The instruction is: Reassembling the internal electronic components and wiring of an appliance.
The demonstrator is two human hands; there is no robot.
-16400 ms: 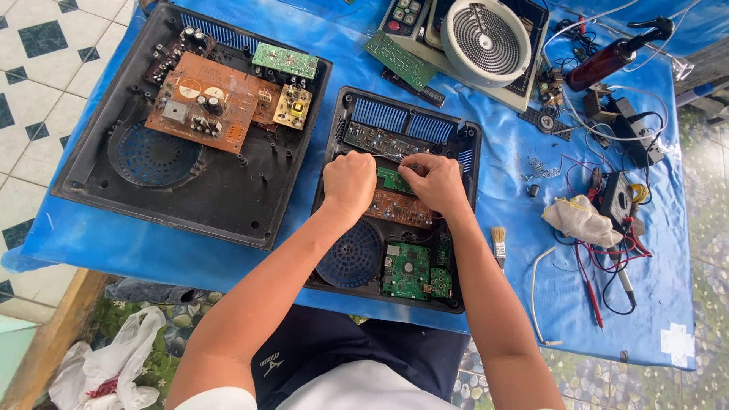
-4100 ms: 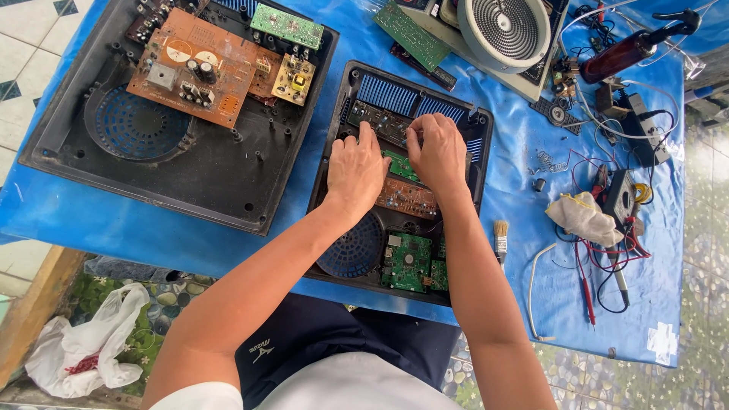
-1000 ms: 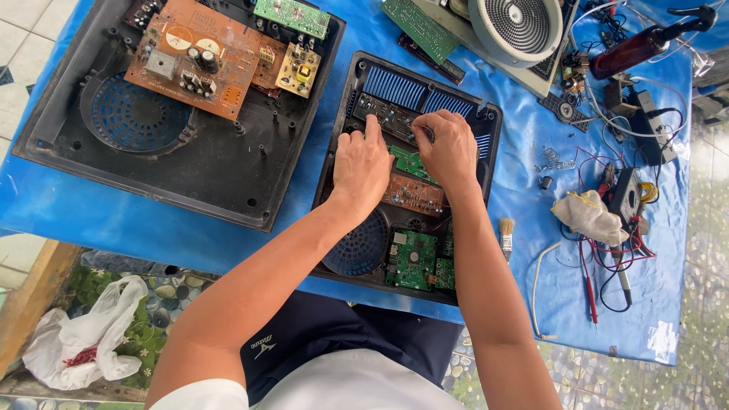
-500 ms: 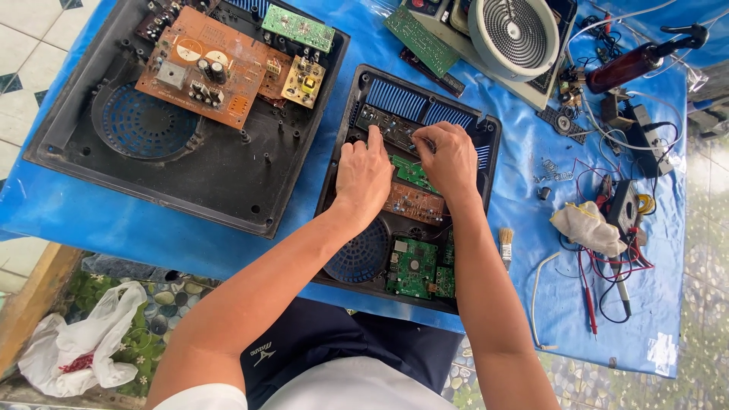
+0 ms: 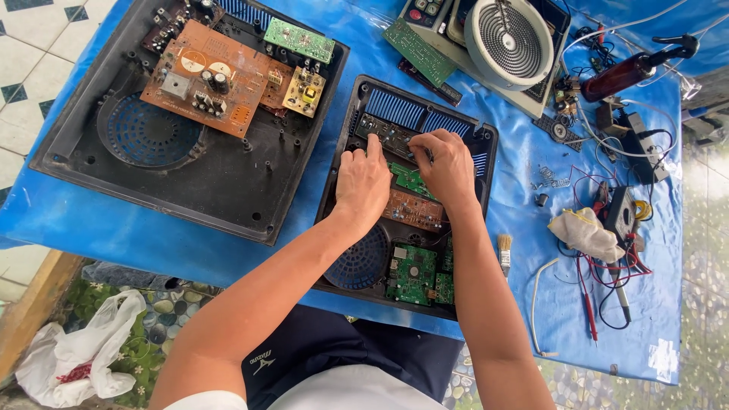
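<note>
While my left hand (image 5: 363, 184) is pressing flat to steady the small black casing (image 5: 480, 152), my right hand (image 5: 446, 163) is pinching its dark circuit board (image 5: 387, 135), fingers closed.

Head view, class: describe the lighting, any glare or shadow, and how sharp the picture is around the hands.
Head view: even, soft daylight; the blue table cover shows a mild sheen, no harsh glare. Faint shadows lie under the left hand and right hand on the small black casing. Boards and hands are sharp; the tiled floor at the right edge looks washed out.
</note>
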